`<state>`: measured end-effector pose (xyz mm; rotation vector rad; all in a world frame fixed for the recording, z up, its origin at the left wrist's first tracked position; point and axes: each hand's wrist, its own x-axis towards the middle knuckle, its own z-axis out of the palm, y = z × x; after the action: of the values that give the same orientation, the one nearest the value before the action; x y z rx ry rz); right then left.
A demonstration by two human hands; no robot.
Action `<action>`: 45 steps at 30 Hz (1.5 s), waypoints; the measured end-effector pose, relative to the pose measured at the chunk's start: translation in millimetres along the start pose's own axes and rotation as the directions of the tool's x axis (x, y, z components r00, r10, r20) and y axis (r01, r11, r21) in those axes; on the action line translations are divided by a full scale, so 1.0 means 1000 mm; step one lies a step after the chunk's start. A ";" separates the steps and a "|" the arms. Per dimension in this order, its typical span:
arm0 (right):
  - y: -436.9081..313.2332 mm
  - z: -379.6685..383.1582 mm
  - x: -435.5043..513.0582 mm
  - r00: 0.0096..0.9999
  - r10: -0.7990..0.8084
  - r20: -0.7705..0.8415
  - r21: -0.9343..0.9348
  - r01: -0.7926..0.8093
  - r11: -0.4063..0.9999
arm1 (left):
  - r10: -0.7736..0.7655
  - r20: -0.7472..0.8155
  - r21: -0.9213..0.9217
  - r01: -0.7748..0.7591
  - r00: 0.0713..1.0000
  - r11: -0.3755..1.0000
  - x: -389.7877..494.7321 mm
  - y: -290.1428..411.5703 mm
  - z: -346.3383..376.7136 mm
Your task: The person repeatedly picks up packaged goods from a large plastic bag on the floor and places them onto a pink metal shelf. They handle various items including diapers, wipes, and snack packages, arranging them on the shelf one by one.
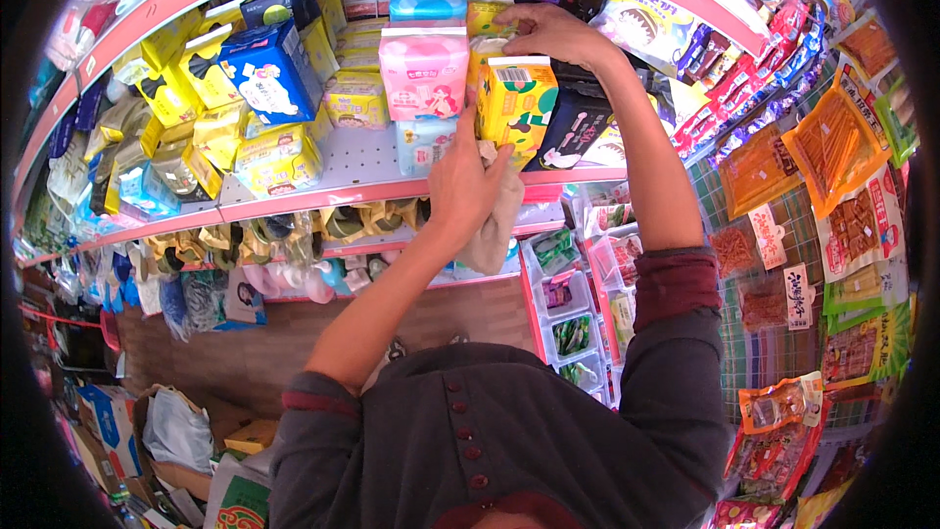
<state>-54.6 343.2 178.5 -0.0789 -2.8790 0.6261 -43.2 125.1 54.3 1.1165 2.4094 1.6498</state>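
My left hand (464, 180) is at the shelf's front, its fingers between a pink sanitary pad pack (424, 81) and a yellow and green pack (516, 103). A beige cloth (493, 231) hangs beneath that hand, pinched against its palm or fingers. Farther back, my right hand (551, 33) reaches over the yellow and green pack, fingers spread beside a yellow pack (488, 15). Whether its fingertips grip anything is unclear. A light blue pack (422, 147) lies under the pink one. To the right leans a dark pack (576, 125).
The shelf's pink front edge (345, 198) curves across the view. Yellow packs (279, 162) and a dark blue pack (268, 73) crowd its left part. Snack bags (837, 143) hang on a wire rack at right. Clear bins (565, 294) stand below; an opened carton (180, 481) is at lower left.
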 end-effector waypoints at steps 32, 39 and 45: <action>-0.047 0.038 -0.096 0.931 -0.218 -0.293 -0.405 0.085 0.910 | -0.006 -0.019 0.025 0.007 1.000 1.000 0.001 -0.007 0.004; -0.039 0.042 -0.096 0.920 -0.200 -0.338 -0.341 0.079 0.937 | 0.090 0.027 0.118 -0.092 0.996 0.989 -0.013 -0.017 0.008; -0.045 0.056 -0.099 0.895 -0.250 -0.370 -0.377 0.101 0.921 | 0.098 0.075 0.253 -0.114 0.992 0.961 -0.018 -0.031 0.011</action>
<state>31.2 270.4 130.0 0.0058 -2.5072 0.0420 -42.1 117.7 17.6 1.3313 2.6221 1.3315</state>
